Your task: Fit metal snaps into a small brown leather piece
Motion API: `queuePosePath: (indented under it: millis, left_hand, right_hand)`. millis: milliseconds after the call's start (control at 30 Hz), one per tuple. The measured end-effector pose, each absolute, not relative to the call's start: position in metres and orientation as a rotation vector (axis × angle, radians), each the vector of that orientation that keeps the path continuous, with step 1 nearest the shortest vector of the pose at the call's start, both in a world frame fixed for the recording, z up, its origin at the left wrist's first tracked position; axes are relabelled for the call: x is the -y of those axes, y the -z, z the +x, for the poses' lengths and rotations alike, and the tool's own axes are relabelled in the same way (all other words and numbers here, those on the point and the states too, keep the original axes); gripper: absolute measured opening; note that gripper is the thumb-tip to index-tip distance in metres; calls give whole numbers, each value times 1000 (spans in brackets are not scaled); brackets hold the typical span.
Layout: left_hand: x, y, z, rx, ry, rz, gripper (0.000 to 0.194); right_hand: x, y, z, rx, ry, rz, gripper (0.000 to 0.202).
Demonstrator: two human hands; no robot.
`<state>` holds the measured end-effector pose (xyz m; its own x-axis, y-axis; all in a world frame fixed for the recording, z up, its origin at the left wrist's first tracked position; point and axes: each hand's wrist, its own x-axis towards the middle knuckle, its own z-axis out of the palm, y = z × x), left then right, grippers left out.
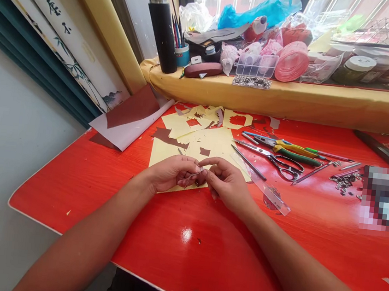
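Above the front part of a yellow paper sheet [222, 141], my two hands meet. My left hand [167, 172] is closed, pinching a small dark brown piece [200, 178] that looks like cut sheet material. On the other side, my right hand [228, 184] grips the same piece with thumb and fingers. Something thin and pale, a strip or an edge, shows at the left fingers; its kind is unclear. Fingers hide most of the piece. Brown scraps [170, 138] and cut yellow paper lie just beyond.
Right of the paper lie scissors [273, 157], yellow-and-green-handled pliers [294, 152], a dark pen-like tool [248, 162], a clear ruler [272, 196] and several small metal rings [345, 182]. A brown sheet [134, 107] rests at left. A black thermos [162, 33] stands on the ledge.
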<state>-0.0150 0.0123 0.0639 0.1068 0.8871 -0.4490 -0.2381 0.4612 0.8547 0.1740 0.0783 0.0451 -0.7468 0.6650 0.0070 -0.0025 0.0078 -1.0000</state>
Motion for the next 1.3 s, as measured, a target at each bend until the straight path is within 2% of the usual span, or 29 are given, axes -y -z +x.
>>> queuePosePath:
  millis: [633, 800, 1033, 1300]
  left_hand:
    - [-13, -58, -17, -1016, -965, 601, 19]
    - [-12, -62, -17, -1106, -949, 725, 23]
    - [-10, -68, -21, -1339, -1101, 1048, 19]
    - [-5, -75, -12, -1502, -1049, 1236, 23]
  right_hand:
    - [-81, -48, 176, 1774, -1816, -667, 28]
    - [-82, -51, 177, 1750, -1833, -685, 29]
    - [-82, -46, 176, 1765, -1790, -736, 26]
    - [-83, -45, 175, 1735, -1800, -768, 27]
